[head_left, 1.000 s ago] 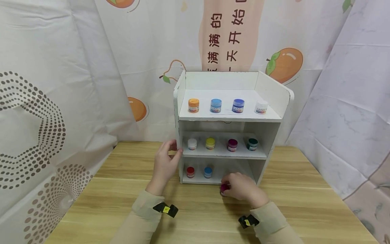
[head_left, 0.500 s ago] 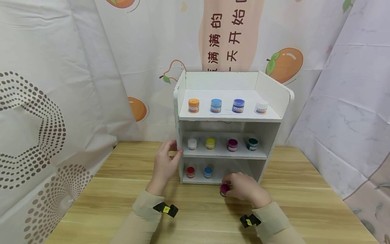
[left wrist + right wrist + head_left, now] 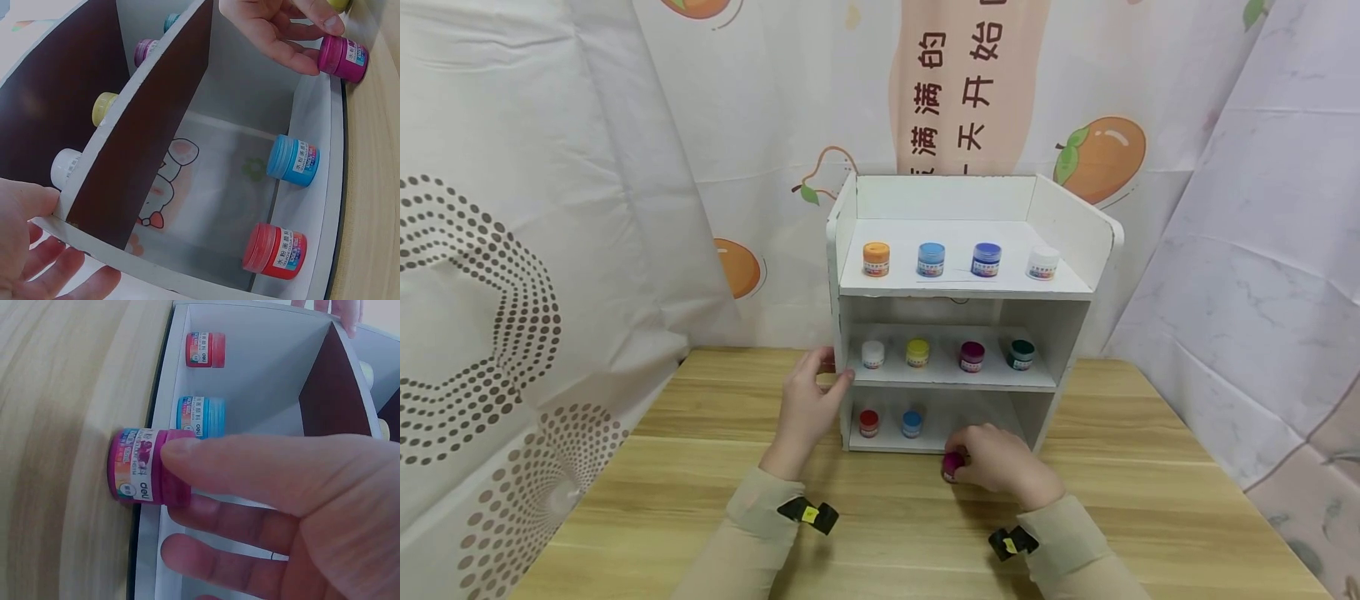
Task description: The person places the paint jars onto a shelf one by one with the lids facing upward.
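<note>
My right hand (image 3: 1000, 462) pinches a magenta paint jar (image 3: 140, 465) by its lid, thumb on one side and fingers on the other. The jar is at the front edge of the white shelf unit's (image 3: 966, 293) bottom level. My left hand (image 3: 808, 400) holds the unit's left side panel, with the thumb at the front edge and the fingers outside, as the left wrist view shows. On the bottom level stand a red paint jar (image 3: 275, 251) and a blue paint jar (image 3: 294, 160), left of the held jar. Part of the held jar is hidden by my fingers.
The middle level bears white (image 3: 873, 355), yellow (image 3: 917, 353), magenta (image 3: 972, 357) and dark green jars (image 3: 1021, 355). Orange (image 3: 876, 260), light blue (image 3: 931, 260), dark blue (image 3: 986, 260) and white jars (image 3: 1042, 263) line the top. A printed curtain (image 3: 760, 100) hangs behind the wooden table (image 3: 880, 533).
Almost nothing differs: the right hand shifts very slightly while keeping the magenta paint jar at the bottom level's front edge. The left hand stays on the side panel.
</note>
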Tool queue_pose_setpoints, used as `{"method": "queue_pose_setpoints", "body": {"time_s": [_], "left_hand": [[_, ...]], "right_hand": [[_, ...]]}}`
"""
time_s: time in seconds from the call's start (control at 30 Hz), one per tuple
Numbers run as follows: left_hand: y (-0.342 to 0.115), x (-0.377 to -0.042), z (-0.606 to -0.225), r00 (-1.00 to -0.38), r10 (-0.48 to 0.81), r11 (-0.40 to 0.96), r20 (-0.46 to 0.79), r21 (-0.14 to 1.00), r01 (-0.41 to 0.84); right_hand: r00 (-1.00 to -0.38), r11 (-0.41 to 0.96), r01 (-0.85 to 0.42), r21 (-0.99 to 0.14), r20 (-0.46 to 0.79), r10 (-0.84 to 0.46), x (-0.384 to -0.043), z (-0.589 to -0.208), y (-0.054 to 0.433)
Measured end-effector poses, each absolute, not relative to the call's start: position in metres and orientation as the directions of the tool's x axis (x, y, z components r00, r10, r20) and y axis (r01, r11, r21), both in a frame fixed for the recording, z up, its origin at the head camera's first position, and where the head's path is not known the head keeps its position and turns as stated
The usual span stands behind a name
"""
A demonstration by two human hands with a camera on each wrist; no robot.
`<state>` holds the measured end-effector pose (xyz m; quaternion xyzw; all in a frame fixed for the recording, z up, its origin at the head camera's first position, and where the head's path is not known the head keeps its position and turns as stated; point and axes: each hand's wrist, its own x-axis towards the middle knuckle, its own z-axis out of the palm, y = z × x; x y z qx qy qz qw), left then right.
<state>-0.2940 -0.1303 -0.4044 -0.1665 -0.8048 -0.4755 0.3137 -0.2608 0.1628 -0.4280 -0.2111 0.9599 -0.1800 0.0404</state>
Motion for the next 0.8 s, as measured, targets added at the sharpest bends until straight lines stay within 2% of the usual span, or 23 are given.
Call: {"method": "queue_pose_setpoints", "body": {"time_s": [0.4, 0.8], "left_hand": [[-0.1317, -0.2949, -0.4052, -0.759, -0.022, 0.495, 0.651, 0.667, 0.557], [-0.1315, -0.2952, -0.4053, -0.768, -0.022, 0.493, 0.640, 0.676, 0.548]], "right_hand": [[-0.903, 0.848, -0.410, -0.335, 0.016, -0.430, -0.2632, -0.4290, 0.1641], [-0.902, 0.838, -0.413, -0.356, 0.033, -0.430, -0.2633, -0.4288, 0.1648]]}}
